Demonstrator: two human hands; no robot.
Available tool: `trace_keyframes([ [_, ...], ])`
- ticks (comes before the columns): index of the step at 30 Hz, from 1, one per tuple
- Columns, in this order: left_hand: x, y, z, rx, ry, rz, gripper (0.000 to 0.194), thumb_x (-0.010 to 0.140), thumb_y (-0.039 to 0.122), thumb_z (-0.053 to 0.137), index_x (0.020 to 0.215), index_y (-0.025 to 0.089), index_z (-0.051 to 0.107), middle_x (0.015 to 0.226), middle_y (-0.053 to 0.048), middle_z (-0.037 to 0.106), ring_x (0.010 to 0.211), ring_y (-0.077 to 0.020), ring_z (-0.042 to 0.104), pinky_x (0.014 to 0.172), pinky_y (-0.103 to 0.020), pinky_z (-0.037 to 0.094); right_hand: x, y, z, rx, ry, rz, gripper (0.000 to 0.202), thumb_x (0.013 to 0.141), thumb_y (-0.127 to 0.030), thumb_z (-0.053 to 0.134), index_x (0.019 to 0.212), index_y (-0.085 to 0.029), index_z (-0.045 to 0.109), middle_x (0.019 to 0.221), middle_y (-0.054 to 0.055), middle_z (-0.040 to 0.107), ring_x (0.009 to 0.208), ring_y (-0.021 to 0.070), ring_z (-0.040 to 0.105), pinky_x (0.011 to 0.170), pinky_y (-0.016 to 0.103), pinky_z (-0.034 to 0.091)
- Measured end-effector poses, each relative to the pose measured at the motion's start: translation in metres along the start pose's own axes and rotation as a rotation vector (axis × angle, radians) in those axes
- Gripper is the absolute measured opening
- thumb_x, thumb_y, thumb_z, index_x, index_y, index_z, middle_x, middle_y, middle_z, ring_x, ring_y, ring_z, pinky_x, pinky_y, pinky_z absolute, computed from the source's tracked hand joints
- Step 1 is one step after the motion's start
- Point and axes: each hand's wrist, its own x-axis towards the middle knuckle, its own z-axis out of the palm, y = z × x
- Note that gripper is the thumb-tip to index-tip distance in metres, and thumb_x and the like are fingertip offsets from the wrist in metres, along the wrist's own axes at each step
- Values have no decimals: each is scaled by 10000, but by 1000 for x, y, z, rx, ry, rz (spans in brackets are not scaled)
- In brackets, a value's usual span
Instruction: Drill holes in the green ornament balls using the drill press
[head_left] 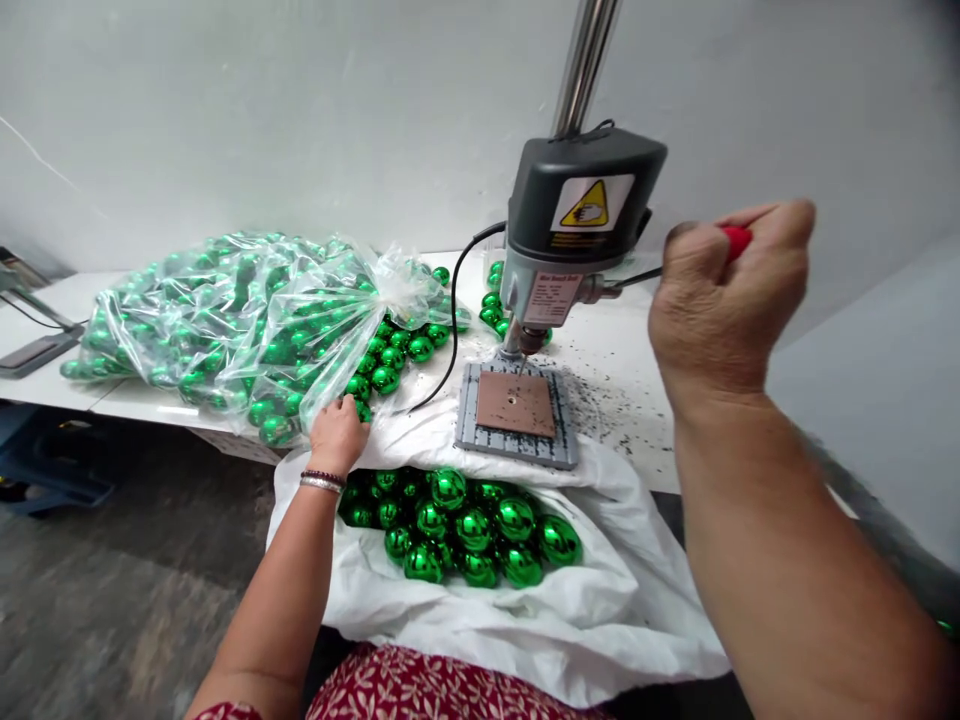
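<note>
The right hand (724, 300) is nearest, fist closed around the drill's red lever (737, 240). The clear bag (240, 320) of green balls lies on the table (630, 360). The white bag (525, 610) holds more balls (472, 530). The drill press (570, 240) stands over its plate (516, 404). The left hand (337, 432) has fingers curled on loose balls (379, 375) at the clear bag's mouth.

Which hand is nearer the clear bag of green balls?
Left. The left hand touches balls at the clear bag's mouth; the right hand grips the drill press's red handle, well away.
</note>
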Motion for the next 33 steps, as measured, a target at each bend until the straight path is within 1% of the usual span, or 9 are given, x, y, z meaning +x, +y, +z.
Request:
trace_keyframes([
  [5, 4, 5, 14, -128, -60, 34, 627, 842, 266, 607, 1446, 181, 461, 1267, -200, 636, 1115, -329, 656, 928, -418, 514, -4, -2, -2, 14, -27, 33, 88, 872, -158, 548, 865, -156, 461, 780, -24, 475, 701, 65, 418, 785, 265, 405],
  [10, 7, 13, 28, -533, -24, 272, 534, 884, 349, 593, 1389, 180, 555, 1417, -162, 561, 1296, -263, 553, 1079, -388, 453, -6, -1, -2, 51, -3, 12, 105, 858, -175, 576, 854, -159, 472, 754, -29, 483, 675, 64, 410, 755, 266, 409],
  [14, 7, 29, 37, -764, 18, 234, 385, 952, 326, 473, 1246, 174, 669, 1322, -126, 663, 1263, -234, 586, 1111, -371, 423, -7, 1, -2, 56, 5, -9, 141, 848, -193, 578, 832, -173, 440, 746, -27, 480, 662, 58, 396, 702, 247, 389],
  [17, 3, 44, 42, -705, 11, 235, 353, 926, 314, 531, 1207, 166, 686, 1276, -133, 699, 1214, -255, 621, 1090, -386, 435, -7, 1, -2, 62, 17, -11, 151, 839, -210, 579, 825, -178, 432, 736, -26, 470, 656, 58, 384, 674, 238, 375],
  [21, -9, 58, 44, -396, 47, 220, 498, 906, 406, 583, 1326, 139, 602, 1323, -197, 658, 1258, -332, 580, 1096, -461, 401, -8, 2, -2, 74, 6, -12, 143, 843, -241, 568, 839, -178, 439, 753, -17, 482, 669, 65, 396, 679, 238, 378],
  [25, -18, 56, 37, -347, -99, 246, 576, 945, 423, 508, 1447, 144, 473, 1319, -228, 636, 1209, -339, 611, 1012, -463, 452, -9, 3, -3, 72, -3, -16, 153, 843, -244, 571, 833, -178, 433, 771, -13, 485, 682, 60, 391, 689, 231, 383],
  [28, -17, 52, 30, -483, -170, 315, 512, 895, 323, 578, 1381, 175, 513, 1314, -183, 636, 1185, -288, 618, 983, -403, 473, -9, 2, -3, 87, -8, -16, 146, 857, -235, 558, 839, -176, 425, 776, -18, 477, 694, 56, 393, 699, 224, 383],
  [31, -13, 56, 24, -759, -281, 239, 448, 807, 297, 666, 1228, 187, 561, 1017, -78, 706, 894, -207, 677, 786, -311, 523, -9, 0, -4, 105, -29, 0, 157, 861, -217, 558, 827, -177, 410, 768, -24, 461, 693, 55, 393, 702, 225, 378],
  [33, -10, 65, 19, -1050, -406, 110, 414, 811, 361, 667, 1171, 197, 543, 833, -8, 664, 665, -142, 648, 589, -235, 474, -9, -2, -5, 111, -44, 14, 167, 864, -211, 558, 817, -180, 401, 762, -28, 453, 691, 55, 393, 707, 227, 377],
])
